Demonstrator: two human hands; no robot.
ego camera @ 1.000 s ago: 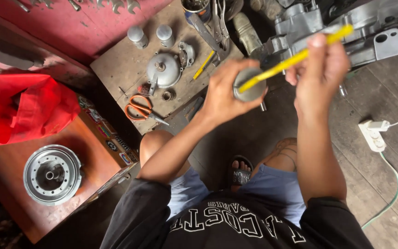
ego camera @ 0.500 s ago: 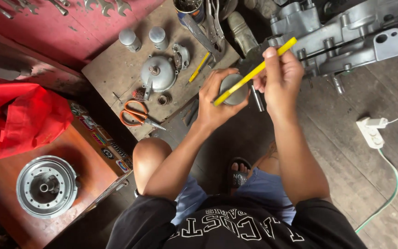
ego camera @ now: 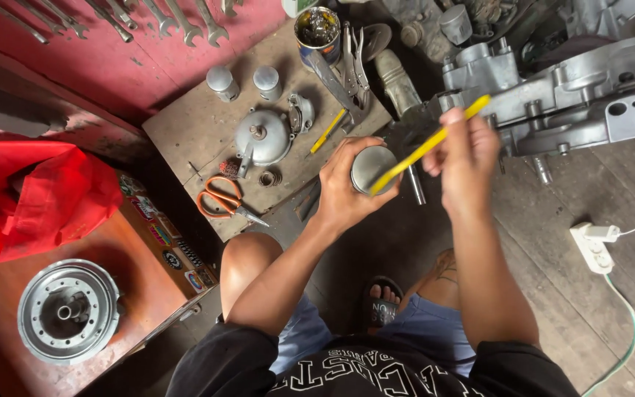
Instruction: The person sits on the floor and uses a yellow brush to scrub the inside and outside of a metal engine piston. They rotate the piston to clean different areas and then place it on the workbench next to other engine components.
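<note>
the piston, a short grey metal cylinder with a flat pale top, sits upright in the left hand, fingers curled round its wall so the top faces the head camera. it is held in mid-air over the dark floor, near the centre of the scene, probably so the crown can be worked on close to the eyes. the right hand is closed on a thin yellow tool, pinched partway along, its low end resting on the piston's top and its far end slanting up to the right; that slant likely lets the tip scrape across the flat face. the metal looks dull and clean, with no clear marks that can be told.

just right of the piston a steel pin hangs beside it. far right lies a grey engine case. left of the hands a board carries a domed cover, orange scissors and two small cylinders. far left are wrenches, a red bag and, near left, a round hub. a white power strip lies on the right.
</note>
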